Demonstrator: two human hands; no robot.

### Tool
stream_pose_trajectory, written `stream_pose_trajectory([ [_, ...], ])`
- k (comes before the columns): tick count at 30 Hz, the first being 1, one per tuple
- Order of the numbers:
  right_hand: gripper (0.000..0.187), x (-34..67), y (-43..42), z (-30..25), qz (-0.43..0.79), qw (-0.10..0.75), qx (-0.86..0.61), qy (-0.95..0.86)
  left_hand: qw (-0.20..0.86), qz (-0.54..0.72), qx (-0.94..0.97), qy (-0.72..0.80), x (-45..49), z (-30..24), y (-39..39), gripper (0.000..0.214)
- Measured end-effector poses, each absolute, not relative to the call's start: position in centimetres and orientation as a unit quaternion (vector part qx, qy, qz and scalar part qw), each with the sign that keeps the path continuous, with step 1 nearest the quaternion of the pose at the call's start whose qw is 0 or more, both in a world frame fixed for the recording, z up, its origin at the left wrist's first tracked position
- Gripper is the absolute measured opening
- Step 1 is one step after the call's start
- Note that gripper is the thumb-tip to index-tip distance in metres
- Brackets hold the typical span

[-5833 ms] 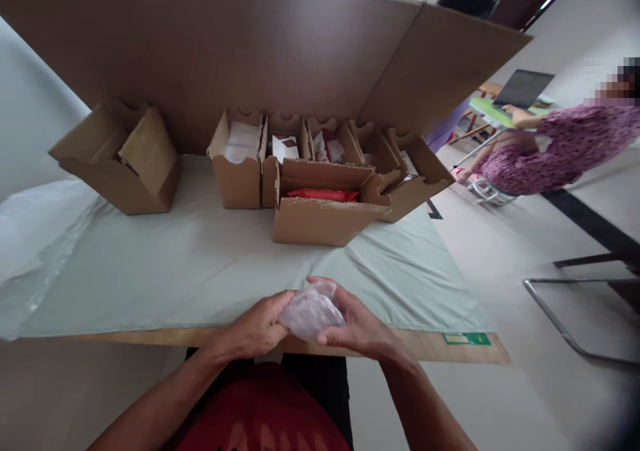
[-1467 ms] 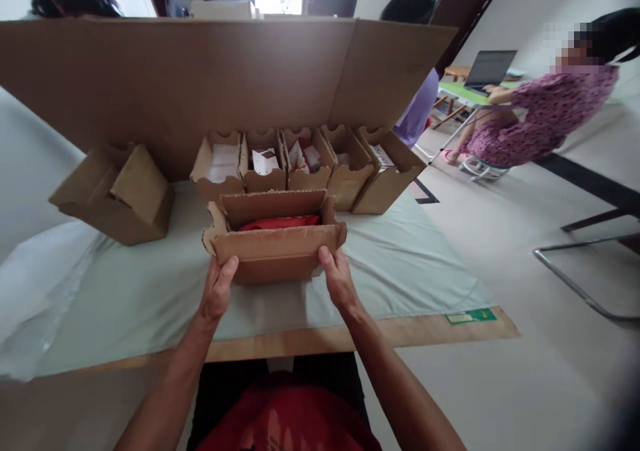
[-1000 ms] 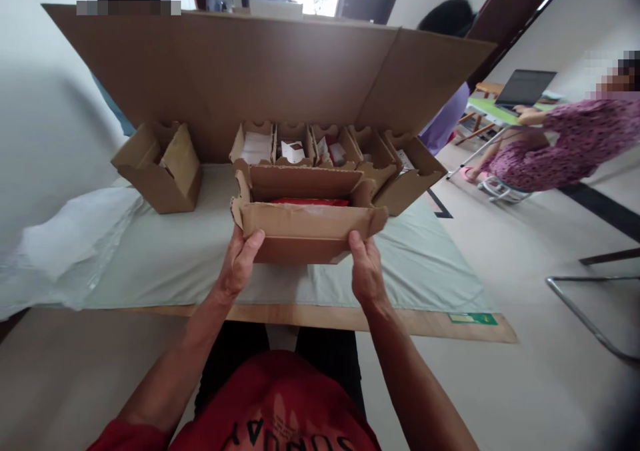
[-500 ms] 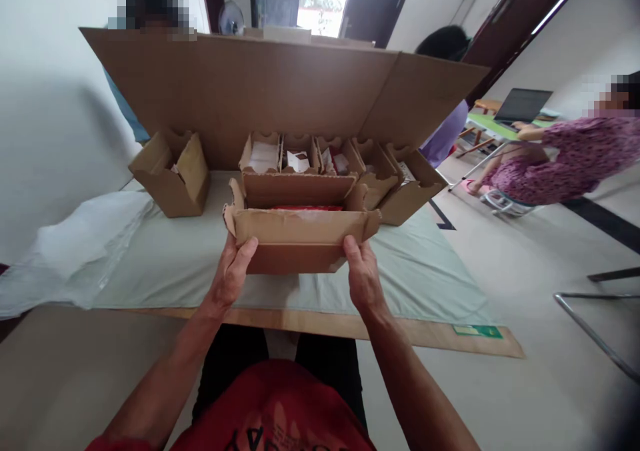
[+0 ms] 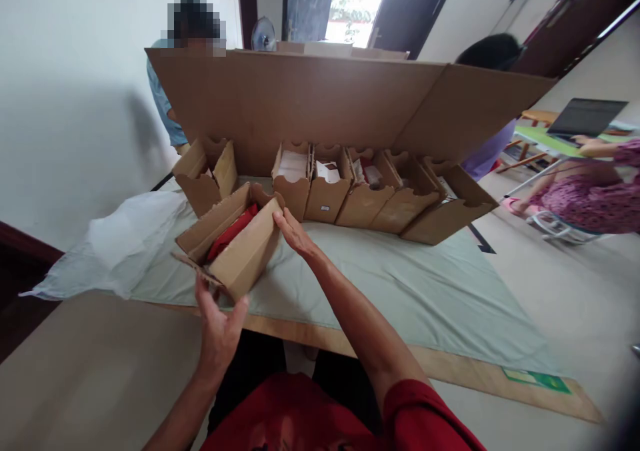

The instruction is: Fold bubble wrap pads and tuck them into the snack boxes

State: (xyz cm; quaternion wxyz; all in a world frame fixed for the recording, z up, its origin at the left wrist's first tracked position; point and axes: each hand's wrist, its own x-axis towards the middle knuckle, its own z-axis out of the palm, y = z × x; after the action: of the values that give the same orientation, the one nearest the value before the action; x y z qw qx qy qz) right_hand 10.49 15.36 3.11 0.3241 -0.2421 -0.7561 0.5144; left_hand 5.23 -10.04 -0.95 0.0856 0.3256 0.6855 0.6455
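A narrow open-topped cardboard box is tilted and turned at an angle over the left part of the table, with something red inside. My left hand grips its near end, thumb on the near side and fingers partly hidden behind the end flap. At the far right end my right hand presses against the box, fingers along its corner. The box is held between both hands. Beyond it, in the row, a gap lies between a box at the left and a box with white contents.
Several similar cardboard boxes stand in a row before a tall cardboard panel. Clear plastic film lies at the left on the pale green cloth. People sit behind the panel and at a laptop on the right.
The box has swung from facing me squarely to an angle and moved left, its left end toward me. My left hand shifted to the near end, my right to the far end. The view turned left.
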Motion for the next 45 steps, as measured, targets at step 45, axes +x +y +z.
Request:
stream_pose_trajectory([
  [45, 0.032, 13.8, 11.4, -7.8, 0.509, 0.319, -0.238, -0.763, 0.05, 0.604, 0.341, 0.719, -3.2, -5.3, 11.6, 0.082],
])
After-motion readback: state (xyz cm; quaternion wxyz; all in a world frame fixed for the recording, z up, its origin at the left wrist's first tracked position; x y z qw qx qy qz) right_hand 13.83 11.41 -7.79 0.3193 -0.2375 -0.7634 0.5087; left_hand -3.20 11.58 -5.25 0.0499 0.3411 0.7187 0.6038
